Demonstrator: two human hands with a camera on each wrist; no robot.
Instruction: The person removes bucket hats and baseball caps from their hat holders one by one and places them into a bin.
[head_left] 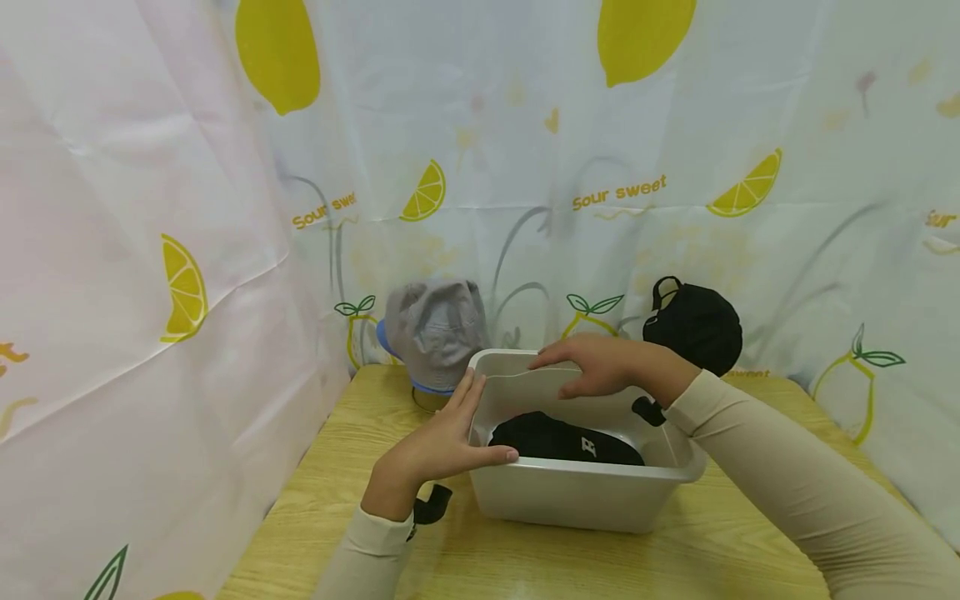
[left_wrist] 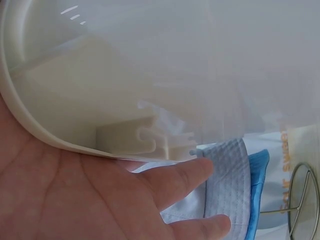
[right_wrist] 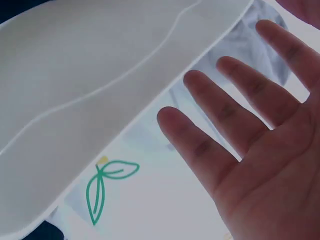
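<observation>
A white plastic bin (head_left: 570, 492) stands on the table, with a black cap (head_left: 555, 437) bearing a light letter-like mark inside it. My left hand (head_left: 435, 446) rests against the bin's left rim, fingers stretched along the side and thumb across the front edge. In the left wrist view, the palm (left_wrist: 95, 200) lies along the bin's rim. Over the far part of the bin, my right hand (head_left: 603, 364) hovers with nothing in it. The right wrist view shows its fingers (right_wrist: 220, 110) spread beside the bin's edge.
A grey hat (head_left: 442, 333) with a blue edge sits on a wire stand (left_wrist: 302, 200) behind the bin's left corner. Another black cap (head_left: 697, 329) is raised at the back right. Lemon-printed curtains (head_left: 487, 108) enclose the wooden table (head_left: 360, 467).
</observation>
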